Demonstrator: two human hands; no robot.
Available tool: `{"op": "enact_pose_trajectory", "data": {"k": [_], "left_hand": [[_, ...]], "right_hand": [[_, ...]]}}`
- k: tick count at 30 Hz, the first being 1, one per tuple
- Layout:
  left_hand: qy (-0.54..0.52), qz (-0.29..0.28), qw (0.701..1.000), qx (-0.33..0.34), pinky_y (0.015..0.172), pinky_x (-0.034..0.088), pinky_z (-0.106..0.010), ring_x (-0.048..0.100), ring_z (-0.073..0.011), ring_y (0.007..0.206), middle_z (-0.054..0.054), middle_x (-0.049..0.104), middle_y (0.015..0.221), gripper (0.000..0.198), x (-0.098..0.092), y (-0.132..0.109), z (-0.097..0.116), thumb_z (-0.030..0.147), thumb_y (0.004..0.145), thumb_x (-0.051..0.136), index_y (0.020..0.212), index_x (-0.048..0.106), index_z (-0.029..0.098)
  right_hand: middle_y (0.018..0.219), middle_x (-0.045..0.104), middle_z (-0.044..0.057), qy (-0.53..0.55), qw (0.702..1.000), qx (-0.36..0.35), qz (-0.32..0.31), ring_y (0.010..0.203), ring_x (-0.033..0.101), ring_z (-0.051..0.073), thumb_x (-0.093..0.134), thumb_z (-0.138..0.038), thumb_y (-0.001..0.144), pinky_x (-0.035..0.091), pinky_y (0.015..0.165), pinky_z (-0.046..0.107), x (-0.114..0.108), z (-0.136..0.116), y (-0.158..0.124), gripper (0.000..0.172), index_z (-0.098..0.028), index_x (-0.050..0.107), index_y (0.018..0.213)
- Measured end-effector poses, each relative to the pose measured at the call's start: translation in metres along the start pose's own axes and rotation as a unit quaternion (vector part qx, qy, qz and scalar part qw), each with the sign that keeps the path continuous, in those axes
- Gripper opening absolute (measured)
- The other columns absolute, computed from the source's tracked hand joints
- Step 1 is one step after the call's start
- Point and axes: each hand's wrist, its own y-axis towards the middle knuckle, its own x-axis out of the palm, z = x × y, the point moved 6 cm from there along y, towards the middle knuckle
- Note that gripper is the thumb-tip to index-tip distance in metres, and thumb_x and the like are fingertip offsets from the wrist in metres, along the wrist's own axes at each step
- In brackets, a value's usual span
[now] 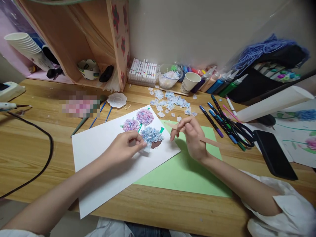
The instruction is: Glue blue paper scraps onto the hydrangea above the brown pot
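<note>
My left hand [127, 144] is closed in a pinch on a small pale-blue paper piece [147, 148], at the lower edge of a blue paper-petal flower [151, 135]. Beside that flower a bare brown patch [156, 144] shows on the white sheet [98, 164]. Two pink-purple flowers [145, 117] with green stems are on the same sheet. My right hand [192, 138], off the sheet's right corner, grips a slim tan stick [212, 142] that slants between its fingers; its tip is hard to make out. Below that hand lies a green sheet [177, 177].
Loose blue paper squares [170, 100] are scattered behind the sheet. Pens [214, 123], black scissors [243, 135] and a black phone [274, 153] lie at right. Marker rack [142, 72], paper cup [191, 82] and glue bottles [219, 82] line the back. A black cable [51, 148] curves at left.
</note>
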Motion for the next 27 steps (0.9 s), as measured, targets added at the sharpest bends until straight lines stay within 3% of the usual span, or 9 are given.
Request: {"op": "enact_pose_trajectory", "data": {"k": [2, 4, 9, 13, 22, 27], "left_hand": [[0.014, -0.064, 0.998, -0.023, 0.058, 0.034, -0.024, 0.05, -0.0143, 0.063, 0.0, 0.058, 0.065, 0.026, -0.004, -0.001, -0.003, 0.041, 0.08, 0.056, 0.068, 0.062, 0.018], [0.05, -0.088, 0.995, -0.024, 0.057, 0.033, -0.024, 0.05, -0.0148, 0.063, 0.0, 0.059, 0.065, 0.025, -0.009, -0.001, -0.004, 0.04, 0.08, 0.056, 0.068, 0.064, 0.019], [0.139, -0.074, 0.987, 0.038, 0.064, 0.035, -0.027, 0.053, -0.017, 0.071, -0.003, 0.065, 0.074, 0.019, -0.008, 0.002, 0.0, 0.031, 0.081, 0.053, 0.074, 0.066, 0.02], [0.179, -0.039, 0.98, 0.077, 0.067, 0.035, -0.028, 0.053, -0.0171, 0.075, -0.003, 0.064, 0.078, 0.018, -0.006, 0.005, 0.003, 0.03, 0.084, 0.052, 0.077, 0.064, 0.019], [0.192, 0.001, 0.976, 0.1, 0.066, 0.034, -0.026, 0.053, -0.0157, 0.075, -0.002, 0.062, 0.078, 0.015, -0.005, 0.005, 0.002, 0.03, 0.086, 0.055, 0.077, 0.061, 0.018], [0.192, 0.023, 0.976, 0.102, 0.067, 0.035, -0.027, 0.053, -0.0163, 0.078, -0.002, 0.061, 0.08, 0.016, -0.005, 0.007, 0.0, 0.029, 0.087, 0.052, 0.078, 0.059, 0.017]], "right_hand": [[0.055, 0.052, -0.005, 0.032, 0.999, 0.028, -0.019, 0.048, 0.055, 0.014, 0.039, -0.046, 0.093, 0.039, 0.051, 0.028, 0.009, 0.007, -0.008, 0.025, -0.025, 0.044, 0.081], [0.051, 0.05, -0.006, 0.031, 0.997, 0.044, -0.049, 0.042, 0.048, 0.012, 0.039, -0.045, 0.094, 0.035, 0.047, 0.026, 0.018, 0.012, -0.014, 0.027, -0.024, 0.044, 0.078], [0.056, 0.052, -0.002, -0.094, 0.986, -0.021, -0.139, 0.047, 0.047, 0.012, 0.039, -0.047, 0.094, 0.037, 0.049, 0.027, 0.04, 0.003, -0.022, 0.035, -0.023, 0.047, 0.069], [0.057, 0.051, -0.002, -0.153, 0.969, -0.061, -0.187, 0.049, 0.047, 0.012, 0.037, -0.044, 0.095, 0.039, 0.052, 0.027, 0.056, -0.004, -0.02, 0.032, -0.024, 0.047, 0.072], [0.06, 0.055, -0.002, -0.163, 0.975, -0.018, -0.149, 0.055, 0.053, 0.012, 0.041, -0.041, 0.095, 0.039, 0.054, 0.025, 0.055, 0.009, -0.013, 0.028, -0.023, 0.048, 0.075], [0.058, 0.054, -0.002, -0.152, 0.98, -0.049, -0.121, 0.052, 0.052, 0.012, 0.036, -0.039, 0.097, 0.039, 0.053, 0.026, 0.049, 0.005, -0.017, 0.032, -0.023, 0.048, 0.072]]}}
